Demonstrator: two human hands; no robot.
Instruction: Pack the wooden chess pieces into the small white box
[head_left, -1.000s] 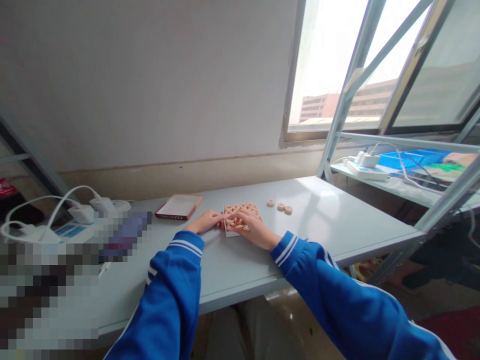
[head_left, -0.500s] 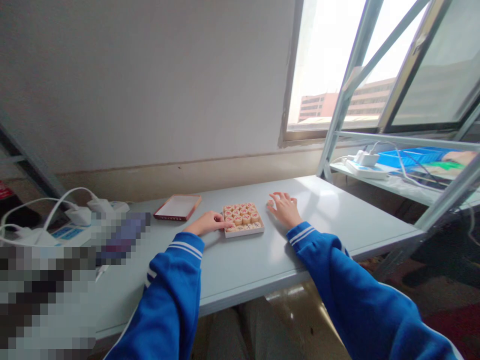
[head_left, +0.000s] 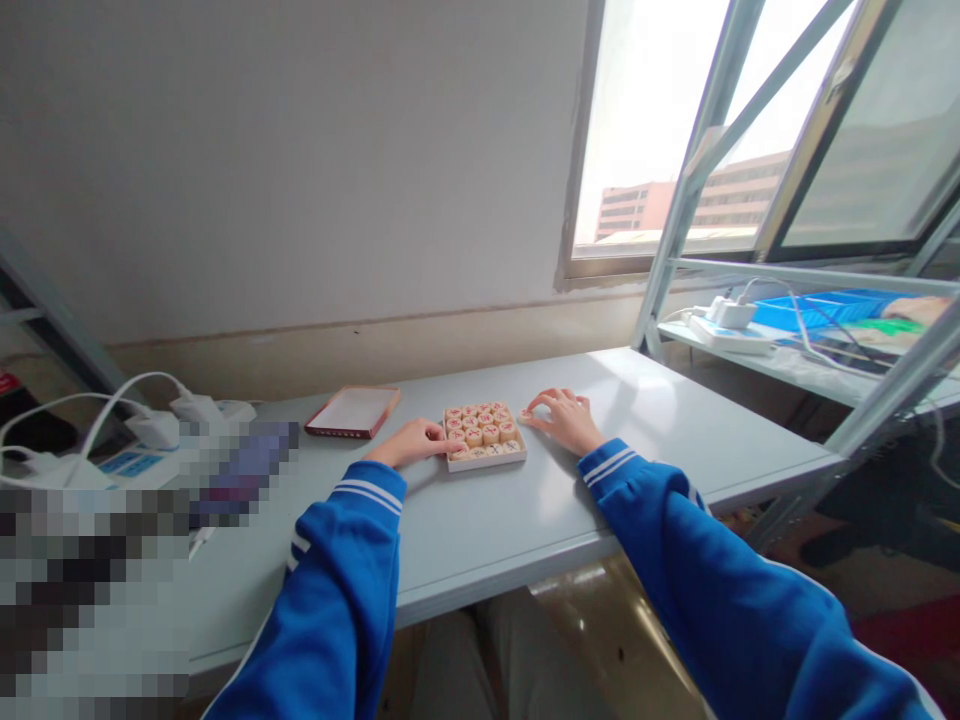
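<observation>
A shallow white box [head_left: 487, 463] on the table holds rows of round wooden Chinese chess pieces [head_left: 490, 434]. The rear rows, marked in red, stand higher than the front row, where dark characters show. At the box's left side, my left hand [head_left: 411, 443] grips the edge, its thumb over the front left corner piece. Just right of the box, my right hand [head_left: 568, 420] is closed, thumb and fingertips on one Chinese chess piece [head_left: 526, 415] low over the table; whether it touches the tabletop I cannot tell.
A dark red box lid [head_left: 353, 412] lies inside up at the back left. White power strips with plugs and cables [head_left: 154, 430] sit on the left, beside a blurred-out area. A metal frame post [head_left: 660, 290] rises at the table's far right corner.
My right hand has moved a little left toward the box, with the Chinese chess piece at its fingertips. My left hand stays on the box.
</observation>
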